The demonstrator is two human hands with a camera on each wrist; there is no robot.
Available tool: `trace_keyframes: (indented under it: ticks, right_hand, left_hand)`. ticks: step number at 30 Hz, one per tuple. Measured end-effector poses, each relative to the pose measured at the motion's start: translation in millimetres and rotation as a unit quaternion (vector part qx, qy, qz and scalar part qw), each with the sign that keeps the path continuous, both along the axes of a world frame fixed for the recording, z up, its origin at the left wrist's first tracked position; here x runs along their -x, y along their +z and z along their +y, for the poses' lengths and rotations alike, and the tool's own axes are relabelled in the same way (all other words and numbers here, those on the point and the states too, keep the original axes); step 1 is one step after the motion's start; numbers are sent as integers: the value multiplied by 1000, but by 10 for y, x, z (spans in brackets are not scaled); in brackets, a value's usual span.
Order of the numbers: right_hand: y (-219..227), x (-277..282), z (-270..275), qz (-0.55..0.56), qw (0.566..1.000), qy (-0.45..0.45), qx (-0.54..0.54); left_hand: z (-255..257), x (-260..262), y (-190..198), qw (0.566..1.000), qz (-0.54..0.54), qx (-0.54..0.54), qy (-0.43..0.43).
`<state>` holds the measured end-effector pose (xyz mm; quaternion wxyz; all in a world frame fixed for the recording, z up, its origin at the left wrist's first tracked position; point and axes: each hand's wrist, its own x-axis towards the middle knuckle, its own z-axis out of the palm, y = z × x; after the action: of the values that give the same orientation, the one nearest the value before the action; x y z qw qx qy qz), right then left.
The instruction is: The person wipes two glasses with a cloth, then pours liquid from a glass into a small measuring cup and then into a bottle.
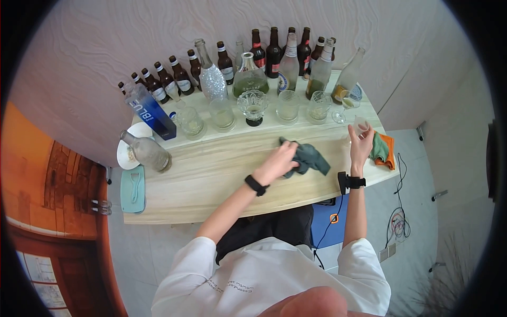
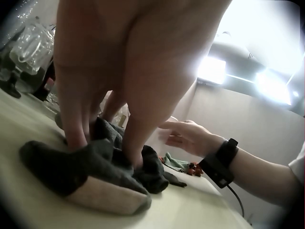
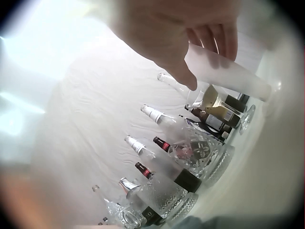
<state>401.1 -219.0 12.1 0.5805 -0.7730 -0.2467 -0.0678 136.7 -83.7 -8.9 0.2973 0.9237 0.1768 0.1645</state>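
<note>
A dark grey-green cloth (image 1: 310,159) lies bunched on the table, and my left hand (image 1: 275,162) pinches it from above. In the left wrist view the fingers of my left hand (image 2: 128,71) press down into folds of the dark cloth (image 2: 102,164). At the table's right side my right hand (image 1: 360,147) holds a small clear glass (image 1: 361,126). The right wrist view shows my right hand (image 3: 176,33) with thumb and fingers around this frosted-looking tall glass (image 3: 228,76), which is tilted in that view, its far end close to the tabletop.
Several glasses (image 1: 288,108) stand in a row, with brown bottles (image 1: 274,55) and clear bottles behind. At the left are a blue bottle (image 1: 153,116), a leaning clear bottle (image 1: 152,153), a white bowl (image 1: 124,156) and a turquoise board (image 1: 127,198). Orange and green cloths (image 1: 379,147) lie far right.
</note>
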Motion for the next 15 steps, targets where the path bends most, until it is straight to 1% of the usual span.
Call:
trace_keyframes:
  ticks: [2,3,5,6,9,12,15]
  right_hand:
    - [138,99,55,-17,1000,13,-10]
    - [212,153,91,-25,999,19,-15]
    - [398,305,185,-26,996,67,-53]
    - [483,421,225,-24,993,89,-73]
    - [769,913,369,16,977,206,-57]
    - [724,1436,690,55,927,359,-93]
    - [621,2000,1017,60,882,464,-64]
  left_hand:
    - [-85,-197,21,1000,8,-9,12]
    - [-78,-196,23,1000,-2,-9,20]
    - [-100,-141,155,999,-20,-11,32]
    - [-64,-79,174,997,-45,-16,54]
    - [164,244,414,986,-79,105,106]
    - [412,705,492,965,-156,145,152]
    - [505,1186,539,956,-200,120,178]
